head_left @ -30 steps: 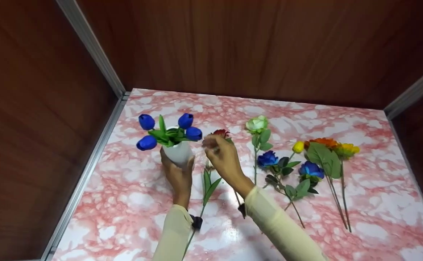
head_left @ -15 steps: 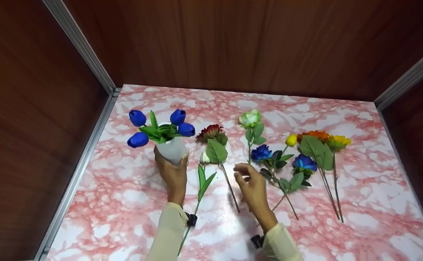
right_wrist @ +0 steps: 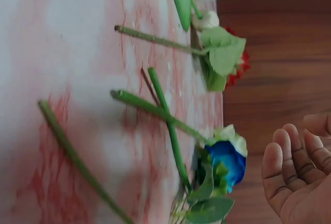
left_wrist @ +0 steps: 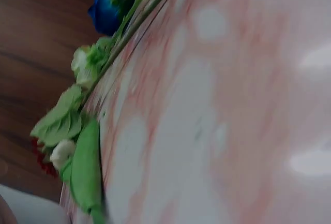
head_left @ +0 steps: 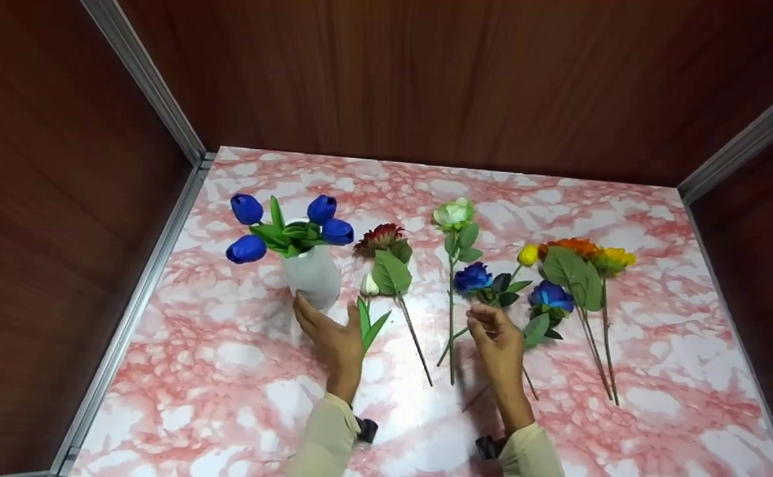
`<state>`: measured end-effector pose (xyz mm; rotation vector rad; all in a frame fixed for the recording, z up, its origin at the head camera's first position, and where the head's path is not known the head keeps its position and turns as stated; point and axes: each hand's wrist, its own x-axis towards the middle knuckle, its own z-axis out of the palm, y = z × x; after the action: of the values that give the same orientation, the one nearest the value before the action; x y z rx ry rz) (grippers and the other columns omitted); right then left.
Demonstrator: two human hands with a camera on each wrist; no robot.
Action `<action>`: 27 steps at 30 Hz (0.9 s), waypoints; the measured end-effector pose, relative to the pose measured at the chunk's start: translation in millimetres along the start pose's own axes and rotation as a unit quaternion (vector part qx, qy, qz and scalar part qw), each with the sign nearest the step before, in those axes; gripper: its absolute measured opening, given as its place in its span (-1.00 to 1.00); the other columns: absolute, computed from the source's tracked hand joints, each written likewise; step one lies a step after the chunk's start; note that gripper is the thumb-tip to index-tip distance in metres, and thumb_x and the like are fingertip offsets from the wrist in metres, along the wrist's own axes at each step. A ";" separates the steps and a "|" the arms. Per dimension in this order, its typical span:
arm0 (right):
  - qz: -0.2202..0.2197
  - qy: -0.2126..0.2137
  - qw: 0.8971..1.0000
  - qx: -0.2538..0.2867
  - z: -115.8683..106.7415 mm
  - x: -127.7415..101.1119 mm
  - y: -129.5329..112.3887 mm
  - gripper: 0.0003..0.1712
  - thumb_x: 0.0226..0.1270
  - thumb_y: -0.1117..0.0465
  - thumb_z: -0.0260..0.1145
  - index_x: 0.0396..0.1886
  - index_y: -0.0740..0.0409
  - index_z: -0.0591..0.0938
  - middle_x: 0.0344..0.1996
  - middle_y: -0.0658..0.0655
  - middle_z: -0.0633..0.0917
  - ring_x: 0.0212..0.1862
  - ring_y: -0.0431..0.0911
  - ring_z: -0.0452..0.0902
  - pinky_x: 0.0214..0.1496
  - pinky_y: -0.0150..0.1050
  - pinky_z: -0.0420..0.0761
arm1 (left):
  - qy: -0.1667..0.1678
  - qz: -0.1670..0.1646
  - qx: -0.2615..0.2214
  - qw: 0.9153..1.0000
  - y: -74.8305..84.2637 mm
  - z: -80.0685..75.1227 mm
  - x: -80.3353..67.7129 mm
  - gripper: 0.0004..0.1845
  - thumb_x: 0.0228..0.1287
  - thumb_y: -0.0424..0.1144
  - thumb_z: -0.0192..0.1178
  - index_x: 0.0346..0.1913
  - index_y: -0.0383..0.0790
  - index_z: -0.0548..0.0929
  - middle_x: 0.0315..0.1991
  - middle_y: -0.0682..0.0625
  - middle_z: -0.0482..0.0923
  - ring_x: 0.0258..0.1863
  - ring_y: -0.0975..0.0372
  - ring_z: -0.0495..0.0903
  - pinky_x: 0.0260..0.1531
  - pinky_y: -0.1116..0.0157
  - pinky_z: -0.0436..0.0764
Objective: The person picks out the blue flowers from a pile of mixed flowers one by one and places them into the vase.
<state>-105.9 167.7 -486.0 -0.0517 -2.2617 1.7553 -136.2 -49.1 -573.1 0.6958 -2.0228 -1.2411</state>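
A white vase (head_left: 313, 278) holding several blue tulips (head_left: 246, 249) and green leaves stands on the left of the table. My left hand (head_left: 333, 338) is just in front of it, thumb spread away; the fingertips are at its lower side, and whether they touch it I cannot tell. Over the stems to the right hovers my right hand (head_left: 500, 341), fingers loosely bent, holding nothing. In the right wrist view that hand (right_wrist: 305, 175) shows a bare palm. Closest to it are a blue rose (head_left: 473, 277) and the pale green rose (head_left: 454, 215).
Between the hands lie a dark red flower (head_left: 379, 238) and a white tulip (head_left: 369, 285). Farther right are a yellow tulip (head_left: 528, 254), another blue rose (head_left: 551, 297), an orange flower (head_left: 568, 248) and a yellow flower (head_left: 614, 259). Wood panels (head_left: 426, 79) border the marbled table (head_left: 227, 397).
My left hand has loosened from the vase and drawn back toward me, leaving the vase standing. My right hand has moved right, from beside the tulips to above the rose stems.
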 end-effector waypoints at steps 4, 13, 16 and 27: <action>0.024 0.008 0.999 0.026 -9.5 1.0 5.4 -0.77 0.24 0.53 0.25 -0.11 0.58 0.56 -0.19 0.51 0.64 -0.24 0.00 0.63 -0.21 -0.44 0.55 | -0.018 -0.003 0.012 1.000 9.8 3.4 -22.0 0.04 -0.01 -0.21 0.45 0.47 -0.31 0.05 0.44 -0.29 0.02 0.38 -0.12 0.11 0.09 -0.10 0.41; 0.053 0.049 0.997 0.037 -26.8 3.1 17.0 -0.76 0.24 0.55 0.23 -0.09 0.57 0.57 -0.18 0.50 0.63 -0.32 -0.10 0.62 -0.32 -0.45 0.57 | -0.067 0.074 0.018 0.995 21.1 23.5 -59.4 -0.05 -0.09 -0.23 0.46 0.39 -0.34 0.23 0.38 -0.38 0.11 0.33 -0.20 0.15 0.18 -0.13 0.28; 0.058 0.062 0.995 0.051 -33.1 3.4 26.8 -0.75 0.25 0.54 0.23 -0.08 0.59 0.56 -0.17 0.52 0.62 -0.34 -0.15 0.61 -0.32 -0.44 0.58 | -0.084 0.098 0.012 0.992 22.4 27.8 -67.1 -0.11 -0.06 -0.24 0.45 0.37 -0.34 0.27 0.39 -0.36 0.11 0.35 -0.21 0.13 0.19 -0.15 0.23; 0.060 0.162 0.985 -0.019 -69.0 5.6 68.8 -0.78 0.23 0.51 0.25 -0.11 0.45 0.64 -0.24 0.38 0.68 -0.33 -0.30 0.56 -0.32 -0.50 0.55 | -0.194 0.165 0.072 0.964 34.2 33.2 -100.2 -0.39 0.07 -0.08 0.38 0.20 -0.15 0.48 0.36 -0.23 0.24 0.40 -0.14 0.07 0.25 -0.16 0.18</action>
<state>-104.5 252.0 -535.1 -0.4557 -2.0898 1.6231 -100.4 55.8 -578.7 0.1663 -2.4445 -1.1006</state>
